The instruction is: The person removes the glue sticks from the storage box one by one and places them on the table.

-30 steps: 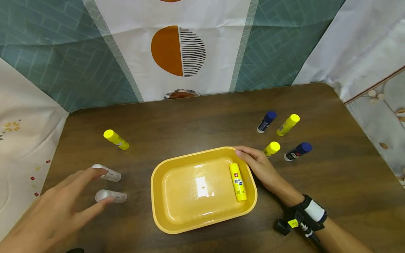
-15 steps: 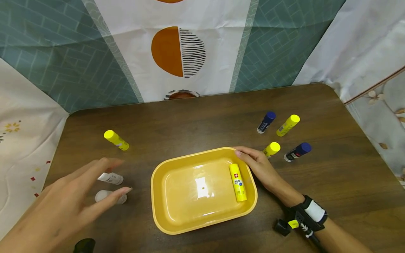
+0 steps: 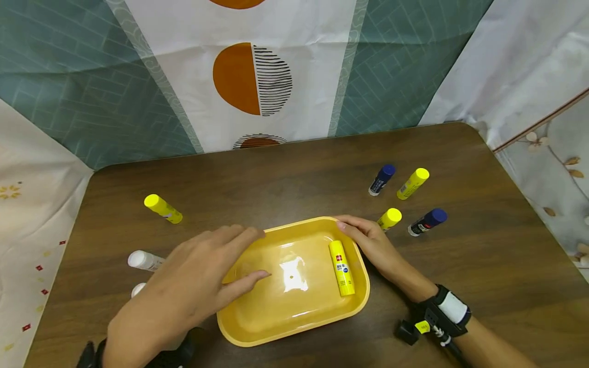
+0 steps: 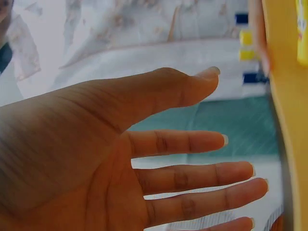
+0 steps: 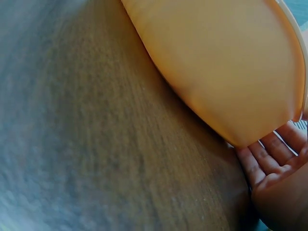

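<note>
A yellow plastic tray (image 3: 276, 335) sits on the table, with one yellow glue stick (image 3: 342, 268) lying along its right side. My right hand (image 3: 375, 245) grips the tray's far right corner, thumb over the rim and fingers behind the wall; the right wrist view shows those fingers (image 5: 274, 151) against the outside. Over the tray's left end hovers my left hand (image 3: 198, 276), fingers extended and thumb spread. In the left wrist view its palm (image 4: 106, 192) holds nothing. Left of it lie a white glue stick (image 3: 144, 260) and a second white one (image 3: 137, 290), partly hidden by the hand.
A yellow glue stick (image 3: 163, 208) stands at the far left. On the right are a small navy glue stick (image 3: 381, 180), a yellow one (image 3: 412, 184), another yellow one (image 3: 389, 219) beside my right hand, and a larger navy one (image 3: 427, 222). A patterned cloth (image 3: 313, 92) hangs behind the table (image 3: 257, 184).
My left hand has moved right from the white glue sticks to over the tray's left end. My right hand stays at the tray's corner. The head view has shifted slightly.
</note>
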`<action>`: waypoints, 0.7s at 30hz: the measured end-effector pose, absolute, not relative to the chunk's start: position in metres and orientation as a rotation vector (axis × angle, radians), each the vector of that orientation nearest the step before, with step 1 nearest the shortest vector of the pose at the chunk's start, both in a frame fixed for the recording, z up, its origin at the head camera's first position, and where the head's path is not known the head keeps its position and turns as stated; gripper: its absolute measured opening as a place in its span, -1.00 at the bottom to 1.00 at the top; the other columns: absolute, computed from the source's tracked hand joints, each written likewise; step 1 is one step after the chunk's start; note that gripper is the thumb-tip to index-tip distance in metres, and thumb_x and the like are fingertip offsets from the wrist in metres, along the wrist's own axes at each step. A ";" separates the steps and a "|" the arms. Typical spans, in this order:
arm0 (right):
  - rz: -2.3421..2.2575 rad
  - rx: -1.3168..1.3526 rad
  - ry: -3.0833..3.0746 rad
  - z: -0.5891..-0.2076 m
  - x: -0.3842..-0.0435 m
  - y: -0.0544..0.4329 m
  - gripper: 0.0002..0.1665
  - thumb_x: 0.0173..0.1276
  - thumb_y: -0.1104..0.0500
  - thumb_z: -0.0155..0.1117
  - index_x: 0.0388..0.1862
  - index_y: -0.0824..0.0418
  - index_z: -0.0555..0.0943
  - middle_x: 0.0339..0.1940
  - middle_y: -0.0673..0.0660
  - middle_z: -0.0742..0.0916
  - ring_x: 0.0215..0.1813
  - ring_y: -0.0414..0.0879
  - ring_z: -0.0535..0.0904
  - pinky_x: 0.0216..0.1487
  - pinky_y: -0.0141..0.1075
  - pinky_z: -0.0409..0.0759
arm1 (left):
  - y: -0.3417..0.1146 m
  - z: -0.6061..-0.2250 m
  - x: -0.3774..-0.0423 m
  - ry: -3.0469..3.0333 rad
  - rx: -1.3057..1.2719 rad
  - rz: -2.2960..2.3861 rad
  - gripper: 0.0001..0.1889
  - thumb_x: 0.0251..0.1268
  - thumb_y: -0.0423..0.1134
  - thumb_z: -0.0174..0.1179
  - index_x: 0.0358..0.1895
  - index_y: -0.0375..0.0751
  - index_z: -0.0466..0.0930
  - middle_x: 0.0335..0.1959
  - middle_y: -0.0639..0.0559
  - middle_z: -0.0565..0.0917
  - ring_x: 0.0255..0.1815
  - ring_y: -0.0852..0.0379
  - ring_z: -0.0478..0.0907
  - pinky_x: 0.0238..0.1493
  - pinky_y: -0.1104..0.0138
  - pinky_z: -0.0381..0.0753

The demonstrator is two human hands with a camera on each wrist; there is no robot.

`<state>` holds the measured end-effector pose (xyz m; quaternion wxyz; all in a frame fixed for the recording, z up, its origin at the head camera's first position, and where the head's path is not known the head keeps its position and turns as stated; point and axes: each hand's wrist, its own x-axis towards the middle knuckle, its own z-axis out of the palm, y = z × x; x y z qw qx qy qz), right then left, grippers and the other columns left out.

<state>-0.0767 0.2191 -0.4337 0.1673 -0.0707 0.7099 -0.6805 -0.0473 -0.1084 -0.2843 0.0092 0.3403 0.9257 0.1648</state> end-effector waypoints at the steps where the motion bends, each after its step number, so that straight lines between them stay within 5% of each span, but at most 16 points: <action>1: -1.939 -0.207 2.021 -0.434 -0.077 0.218 -0.53 0.65 0.00 0.03 0.35 0.20 0.56 0.20 0.24 0.67 0.04 0.08 0.70 0.04 -0.17 0.73 | -0.103 -0.287 -0.048 2.873 1.084 0.514 -0.49 0.32 0.13 0.33 0.21 -0.05 0.58 0.00 0.15 0.66 -0.12 0.18 0.62 -0.08 0.18 0.70; 11: -1.939 -0.235 2.040 -0.433 -0.078 0.214 -0.55 0.65 0.04 0.04 0.33 0.23 0.57 0.18 0.24 0.68 0.02 0.06 0.69 0.05 -0.20 0.72 | -0.068 -0.300 -0.059 2.753 1.198 0.505 -0.58 0.32 -0.01 0.38 0.12 -0.11 0.57 -0.24 0.15 0.61 -0.42 0.24 0.44 -0.37 0.36 0.55; 16: -1.934 -0.220 2.065 -0.435 -0.078 0.217 -0.55 0.64 0.03 0.05 0.33 0.22 0.57 0.16 0.23 0.69 0.01 0.06 0.68 0.04 -0.21 0.72 | -0.051 -0.310 -0.063 2.671 1.186 0.489 -0.53 0.33 0.04 0.36 0.17 -0.12 0.56 -0.16 0.11 0.63 -0.35 0.23 0.48 -0.30 0.35 0.57; 21: -1.960 -0.240 2.022 -0.436 -0.078 0.219 -0.55 0.65 0.04 0.03 0.34 0.22 0.56 0.18 0.24 0.68 0.02 0.08 0.69 0.03 -0.17 0.73 | -0.039 -0.327 -0.064 2.602 1.179 0.483 -0.45 0.36 0.09 0.32 0.34 -0.02 0.51 0.16 -0.04 0.61 -0.06 0.10 0.62 -0.06 0.25 0.67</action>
